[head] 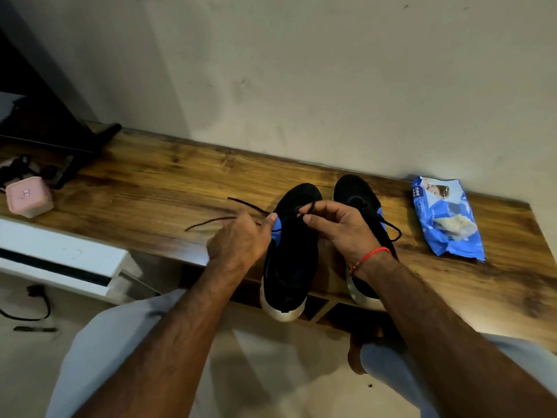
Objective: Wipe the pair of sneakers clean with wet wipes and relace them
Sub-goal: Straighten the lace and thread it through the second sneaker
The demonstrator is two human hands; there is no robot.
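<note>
Left sneaker (291, 245) on the counter (156, 188), toe toward wall — both hands over its eyelets, right hand (340, 227) pinching the lace (241, 203), left hand (241, 239) gripping its free ends trailing leftward — right nearer.

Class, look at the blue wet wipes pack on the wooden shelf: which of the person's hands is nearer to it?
Right. The right hand pinches the lace over the sneakers, with the wet wipes pack further to its right; the left hand is beyond the left sneaker, farther away.

Dim room; a warm pool of light falls on the wooden shelf (168, 176) mid-scene. The far left corner sinks into shadow. Wide-angle bending curves the edges; focus is soft throughout.
</note>
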